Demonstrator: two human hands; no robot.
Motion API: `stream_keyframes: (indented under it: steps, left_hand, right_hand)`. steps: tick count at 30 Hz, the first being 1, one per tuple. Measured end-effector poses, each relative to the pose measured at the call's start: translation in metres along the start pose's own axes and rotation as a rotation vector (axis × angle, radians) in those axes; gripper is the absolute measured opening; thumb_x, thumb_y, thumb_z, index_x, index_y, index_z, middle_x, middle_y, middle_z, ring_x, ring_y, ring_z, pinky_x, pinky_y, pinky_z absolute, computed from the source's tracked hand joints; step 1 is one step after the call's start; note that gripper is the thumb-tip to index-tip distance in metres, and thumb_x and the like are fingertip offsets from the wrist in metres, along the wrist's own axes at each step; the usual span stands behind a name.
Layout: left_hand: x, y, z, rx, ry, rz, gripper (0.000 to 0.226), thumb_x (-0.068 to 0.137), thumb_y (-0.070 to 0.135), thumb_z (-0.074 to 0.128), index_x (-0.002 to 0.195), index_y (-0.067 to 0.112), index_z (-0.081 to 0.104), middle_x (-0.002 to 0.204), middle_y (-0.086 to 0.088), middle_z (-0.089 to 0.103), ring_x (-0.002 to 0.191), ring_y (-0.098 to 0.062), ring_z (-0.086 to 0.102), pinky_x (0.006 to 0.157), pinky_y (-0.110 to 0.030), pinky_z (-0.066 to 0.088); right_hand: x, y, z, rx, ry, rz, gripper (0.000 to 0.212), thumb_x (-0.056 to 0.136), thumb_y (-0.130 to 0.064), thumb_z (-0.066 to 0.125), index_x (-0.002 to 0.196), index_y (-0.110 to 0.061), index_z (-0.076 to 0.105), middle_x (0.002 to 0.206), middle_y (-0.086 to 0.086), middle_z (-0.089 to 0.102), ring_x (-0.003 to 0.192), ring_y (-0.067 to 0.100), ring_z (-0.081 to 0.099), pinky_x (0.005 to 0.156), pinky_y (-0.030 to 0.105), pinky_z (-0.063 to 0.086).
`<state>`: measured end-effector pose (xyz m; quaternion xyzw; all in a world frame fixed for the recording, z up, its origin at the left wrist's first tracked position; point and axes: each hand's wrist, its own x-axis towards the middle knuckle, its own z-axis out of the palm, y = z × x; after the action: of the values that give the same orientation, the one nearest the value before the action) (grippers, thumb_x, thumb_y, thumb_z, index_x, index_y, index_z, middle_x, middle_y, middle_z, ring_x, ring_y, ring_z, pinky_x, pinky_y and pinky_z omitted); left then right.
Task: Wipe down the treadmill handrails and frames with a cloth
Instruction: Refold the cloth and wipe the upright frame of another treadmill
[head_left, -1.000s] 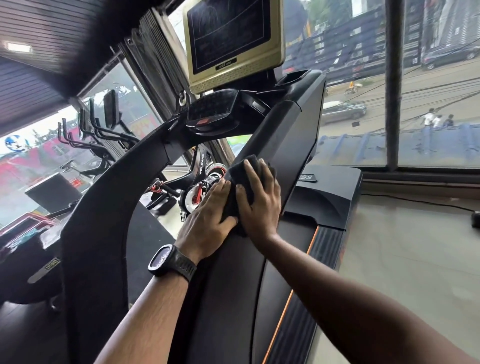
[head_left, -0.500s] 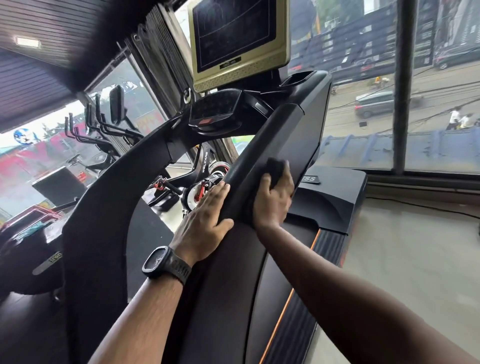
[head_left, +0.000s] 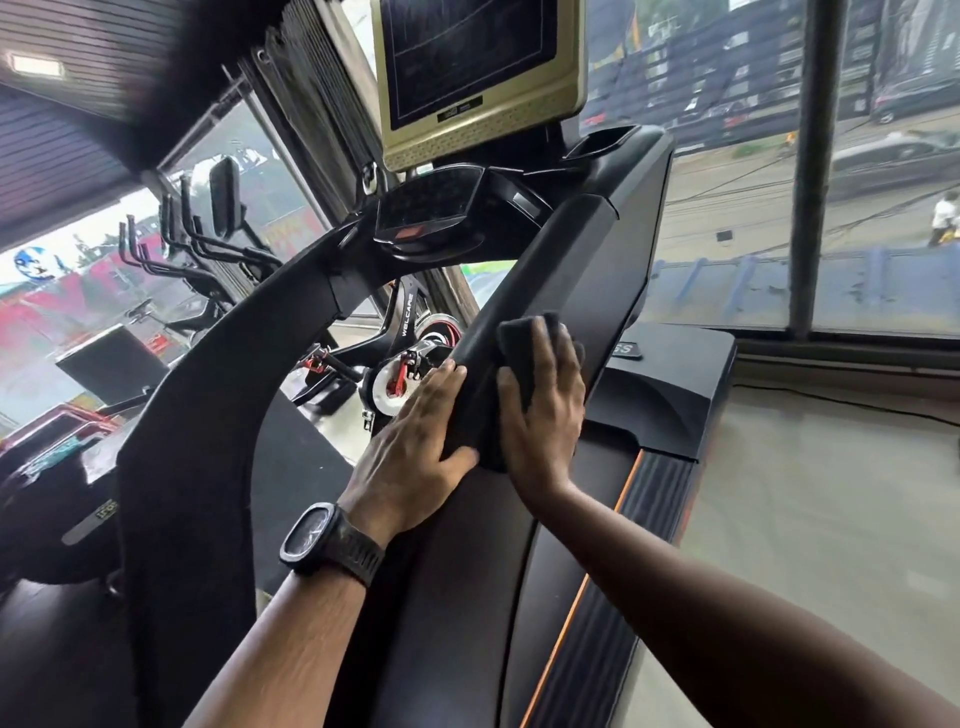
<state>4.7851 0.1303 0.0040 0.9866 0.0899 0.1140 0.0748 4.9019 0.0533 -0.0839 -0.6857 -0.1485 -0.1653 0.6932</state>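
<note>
While right hand (head_left: 545, 415) presses cloth (head_left: 522, 343) flat on handrail (head_left: 550, 260), left hand (head_left: 410, 447) lies flat beside; bike (head_left: 402, 327) reads WELCARE.

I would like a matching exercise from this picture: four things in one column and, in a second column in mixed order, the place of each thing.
Column A
1. cloth
2. watch
3. gold-framed screen
4. orange stripe

Column B
a. above the console
b. on the wrist behind the left hand
c. under the right hand, against the handrail
d. low down, beside the ribbed side rail

Pairs: 1-c, 2-b, 3-a, 4-d
</note>
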Motion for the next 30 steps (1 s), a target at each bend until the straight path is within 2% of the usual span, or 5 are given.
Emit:
stream_keyframes:
  steps: [8,14,19,24,30]
  left_hand:
    - [0.024,0.002,-0.002,0.021,-0.047,0.031,0.081,0.096,0.042,0.053,0.159,0.028,0.004,0.165,0.015,-0.004,0.148,0.006,-0.003,0.122,-0.023,0.007]
    - [0.036,-0.003,0.0,-0.053,-0.067,0.033,0.085,0.086,0.054,0.044,0.158,0.032,0.004,0.164,0.019,-0.003,0.145,0.012,-0.005,0.122,-0.025,0.008]
    - [0.052,-0.003,0.002,-0.074,-0.063,0.032,0.084,0.087,0.053,0.045,0.158,0.031,0.006,0.164,0.019,-0.002,0.145,0.012,-0.004,0.123,-0.028,0.01]
    - [0.062,0.004,0.002,-0.032,-0.047,0.033,0.079,0.095,0.045,0.051,0.159,0.03,0.007,0.164,0.017,0.0,0.147,0.006,0.0,0.122,-0.027,0.011]
    - [0.071,0.003,0.004,-0.047,-0.07,0.016,0.084,0.087,0.054,0.043,0.158,0.032,0.005,0.163,0.02,-0.003,0.145,0.012,-0.006,0.121,-0.025,0.008]
  right_hand:
    - [0.02,0.002,0.002,0.109,0.054,0.346,0.061,0.099,-0.045,0.046,0.156,-0.047,0.024,0.162,-0.01,0.03,0.141,0.027,0.04,0.11,0.045,0.034]
    - [0.026,0.019,-0.006,-0.094,-0.016,-0.209,0.06,0.098,-0.044,0.048,0.155,-0.041,0.031,0.164,-0.005,0.03,0.149,0.021,0.03,0.116,0.042,0.031]
    - [0.022,0.009,0.002,0.101,0.067,0.19,0.064,0.091,-0.054,0.042,0.153,-0.051,0.025,0.16,-0.015,0.032,0.142,0.018,0.037,0.112,0.052,0.037]
    - [0.044,0.013,0.0,-0.019,0.038,-0.132,0.059,0.094,-0.048,0.05,0.151,-0.044,0.036,0.159,-0.011,0.035,0.143,0.02,0.039,0.11,0.049,0.04]
    - [0.038,0.008,0.001,0.115,0.067,0.144,0.061,0.093,-0.053,0.046,0.151,-0.051,0.028,0.157,-0.019,0.034,0.14,0.014,0.038,0.113,0.047,0.037]
